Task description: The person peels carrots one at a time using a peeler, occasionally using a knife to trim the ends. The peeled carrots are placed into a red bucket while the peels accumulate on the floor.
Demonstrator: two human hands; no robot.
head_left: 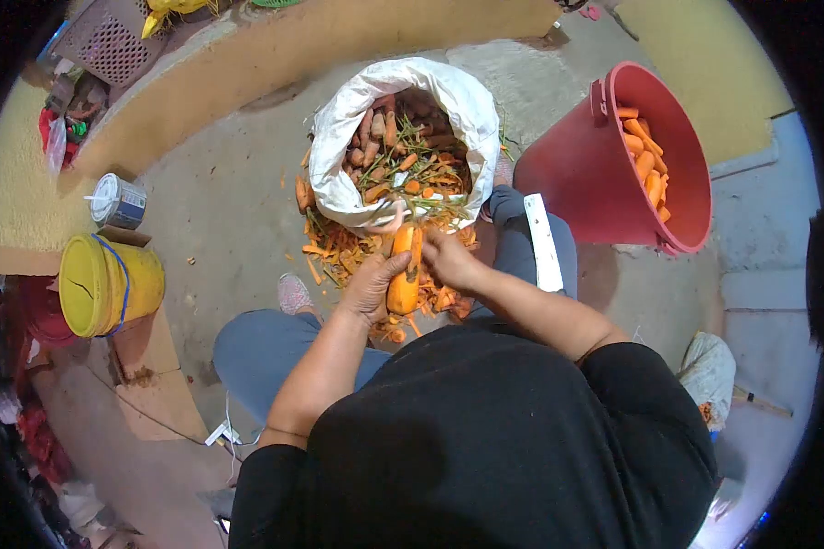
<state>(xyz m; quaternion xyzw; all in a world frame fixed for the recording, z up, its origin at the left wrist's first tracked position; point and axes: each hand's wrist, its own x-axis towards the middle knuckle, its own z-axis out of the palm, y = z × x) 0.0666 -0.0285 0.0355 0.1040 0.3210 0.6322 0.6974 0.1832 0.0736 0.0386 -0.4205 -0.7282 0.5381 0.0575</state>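
Observation:
My left hand (374, 282) is wrapped round a thick carrot (404, 285), held upright over my lap. Most of the carrot is bright orange and peeled, with a dark unpeeled strip on its right side. Close against that strip is my right hand (450, 260), its fingers curled; whatever they grip is hidden. Just beyond both hands stands a white sack (337, 183) with a rolled rim. Inside are unpeeled carrots (374, 137), green stems and orange pieces. Carrot peelings (334, 256) lie heaped on the floor between my feet and the sack.
At the right a large red bucket (568, 165) leans with its mouth toward me, holding peeled carrots (645, 165). A white strip (543, 242) lies on my right leg. To the left are a yellow bucket (142, 284), a small tub (119, 203) and cardboard (160, 393). A low wall (275, 64) curves behind.

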